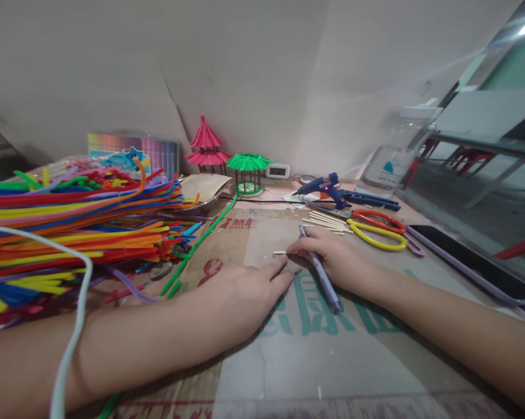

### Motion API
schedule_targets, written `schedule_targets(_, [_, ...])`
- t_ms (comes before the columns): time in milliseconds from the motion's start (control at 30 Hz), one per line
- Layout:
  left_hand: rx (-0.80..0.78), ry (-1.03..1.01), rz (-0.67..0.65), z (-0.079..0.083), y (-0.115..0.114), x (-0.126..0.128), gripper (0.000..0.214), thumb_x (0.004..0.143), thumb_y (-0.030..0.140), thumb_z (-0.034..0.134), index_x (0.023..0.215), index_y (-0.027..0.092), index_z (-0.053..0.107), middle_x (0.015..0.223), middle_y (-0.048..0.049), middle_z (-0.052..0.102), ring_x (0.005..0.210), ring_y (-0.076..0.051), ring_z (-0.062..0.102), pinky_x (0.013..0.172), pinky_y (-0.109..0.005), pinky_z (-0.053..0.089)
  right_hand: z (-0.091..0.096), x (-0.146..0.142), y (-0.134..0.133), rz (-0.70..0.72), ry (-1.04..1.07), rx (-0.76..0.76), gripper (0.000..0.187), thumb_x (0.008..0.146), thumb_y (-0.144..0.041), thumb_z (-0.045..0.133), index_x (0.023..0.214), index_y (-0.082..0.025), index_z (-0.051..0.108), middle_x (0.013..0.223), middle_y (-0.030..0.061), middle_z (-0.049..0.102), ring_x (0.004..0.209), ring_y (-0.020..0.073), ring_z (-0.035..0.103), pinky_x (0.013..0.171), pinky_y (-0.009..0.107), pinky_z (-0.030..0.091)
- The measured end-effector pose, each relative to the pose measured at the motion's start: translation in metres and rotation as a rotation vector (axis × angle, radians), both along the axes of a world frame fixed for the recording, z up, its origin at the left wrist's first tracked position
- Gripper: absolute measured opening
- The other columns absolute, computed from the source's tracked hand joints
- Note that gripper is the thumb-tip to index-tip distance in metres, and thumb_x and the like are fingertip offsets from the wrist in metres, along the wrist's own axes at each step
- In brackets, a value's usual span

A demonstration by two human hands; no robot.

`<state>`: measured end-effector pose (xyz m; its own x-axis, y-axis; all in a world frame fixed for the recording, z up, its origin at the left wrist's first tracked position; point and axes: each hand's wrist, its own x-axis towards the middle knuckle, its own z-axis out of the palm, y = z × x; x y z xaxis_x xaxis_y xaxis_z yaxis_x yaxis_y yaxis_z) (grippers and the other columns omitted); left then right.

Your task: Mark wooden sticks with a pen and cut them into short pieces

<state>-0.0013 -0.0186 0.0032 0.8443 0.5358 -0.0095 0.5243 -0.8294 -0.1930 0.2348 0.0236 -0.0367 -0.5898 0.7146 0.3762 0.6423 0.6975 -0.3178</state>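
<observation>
Both of my hands meet over the translucent sheet in the middle of the table. My right hand (332, 253) has a purple pen (323, 276) tucked in its fingers, the pen slanting down toward me. A short, thin wooden stick (280, 252) pokes out to the left from the right fingertips. My left hand (247, 294) lies low, palm down, its fingers closed and the index tip against the stick; the exact grip is partly hidden. Just beyond my right hand lies a bundle of similar pale sticks (326, 221).
Piles of colourful pipe cleaners (83, 203) fill the left. Behind stand a pink pagoda (205, 142), a green-roofed pavilion (248, 169) and a small digital clock (278, 170). At right are a blue glue gun (321, 186), scissors (378, 235) and a phone (472, 262). A white cable (77, 326) crosses my left forearm.
</observation>
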Motion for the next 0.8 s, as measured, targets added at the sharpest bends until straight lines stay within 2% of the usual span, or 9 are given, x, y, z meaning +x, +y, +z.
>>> schedule_targets(167, [-0.002,0.008,0.020,0.0010,-0.0003,-0.0013,0.056,0.086,0.005,0.039,0.140,0.020,0.047,0.140,-0.0176,0.056,0.065,-0.019,0.070,0.055,-0.031,0.055,0.0005,-0.0007,0.0000,-0.002,0.000,0.004,0.015,0.097,-0.022,0.056,0.102,-0.022,0.070,0.093,0.0063,0.062,0.088,0.0204,0.056,0.075,0.033,0.044])
schedule_targets(367, [-0.059,0.027,0.069,0.0085,0.0000,0.0011,0.066,0.081,0.003,0.043,0.143,0.025,0.045,0.138,-0.0161,0.057,0.061,-0.018,0.068,0.053,-0.030,0.052,0.0030,-0.0017,-0.0014,-0.002,0.010,-0.017,0.016,0.098,-0.023,0.055,0.100,-0.022,0.070,0.101,0.0079,0.064,0.094,0.0213,0.057,0.079,0.035,0.046])
schedule_targets(633, [-0.009,0.049,0.029,0.0066,0.0013,0.0013,0.066,0.081,0.002,0.041,0.143,0.023,0.045,0.140,-0.0165,0.057,0.063,-0.020,0.071,0.052,-0.032,0.054,0.0033,-0.0026,-0.0023,-0.009,0.003,0.002,0.015,0.097,-0.023,0.056,0.099,-0.022,0.070,0.093,0.0062,0.063,0.088,0.0205,0.055,0.075,0.033,0.044])
schedule_targets(800, [-0.033,0.063,0.029,0.0064,0.0000,0.0040,0.066,0.081,0.000,0.041,0.144,0.017,0.044,0.144,-0.0198,0.053,0.074,-0.023,0.073,0.055,-0.033,0.056,0.0002,-0.0003,-0.0002,-0.003,0.006,0.010,0.013,0.096,-0.022,0.057,0.099,-0.023,0.070,0.095,0.0060,0.063,0.090,0.0206,0.056,0.076,0.033,0.044])
